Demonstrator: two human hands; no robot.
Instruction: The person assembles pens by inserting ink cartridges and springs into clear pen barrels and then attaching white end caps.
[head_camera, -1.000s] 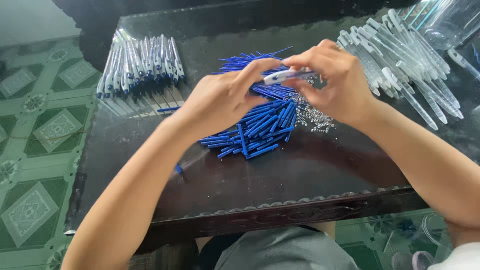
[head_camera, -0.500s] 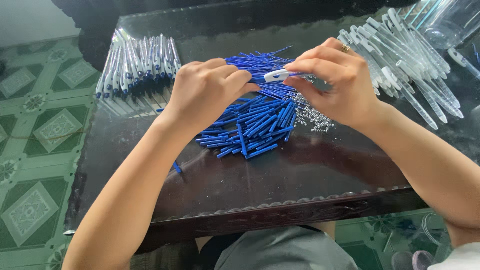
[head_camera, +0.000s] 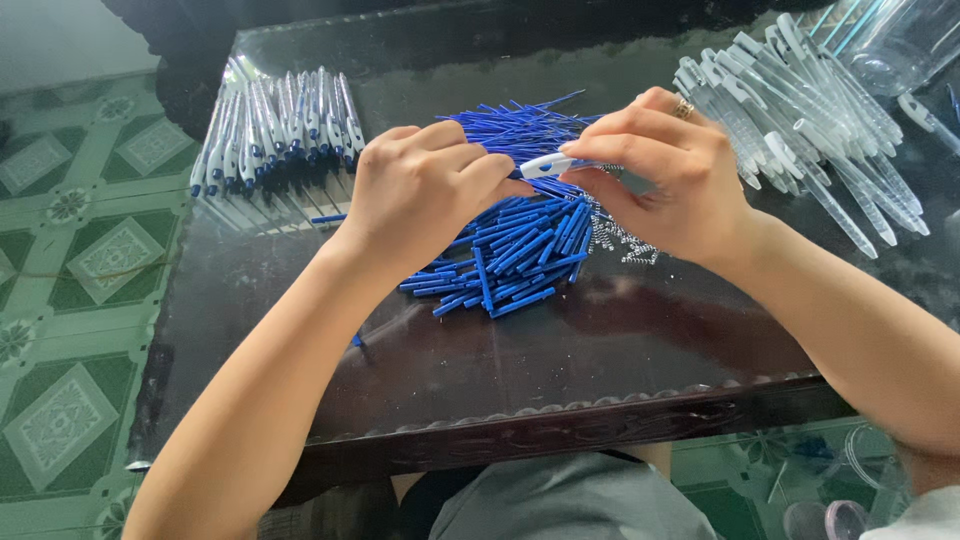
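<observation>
From the head view, two hands meet over the middle of a dark table (head_camera: 560, 350). The left hand (head_camera: 425, 195) and the right hand (head_camera: 665, 175) both hold one white pen (head_camera: 548, 165). The pen lies sideways between them, above a pile of blue refills (head_camera: 520, 240). The right hand's fingertips (head_camera: 590, 150) pinch the pen's right end, closed tight on it. The left hand's fingers curl in and press the pen's left end; that end is hidden under them. Only the short middle bit of the pen shows. A ring (head_camera: 684, 109) sits on the right hand.

Small springs (head_camera: 620, 240) lie just beside the refills, under the right hand. A row of done pens (head_camera: 275, 130) lies far left. Clear pen bodies (head_camera: 800, 110) lie in a heap far right.
</observation>
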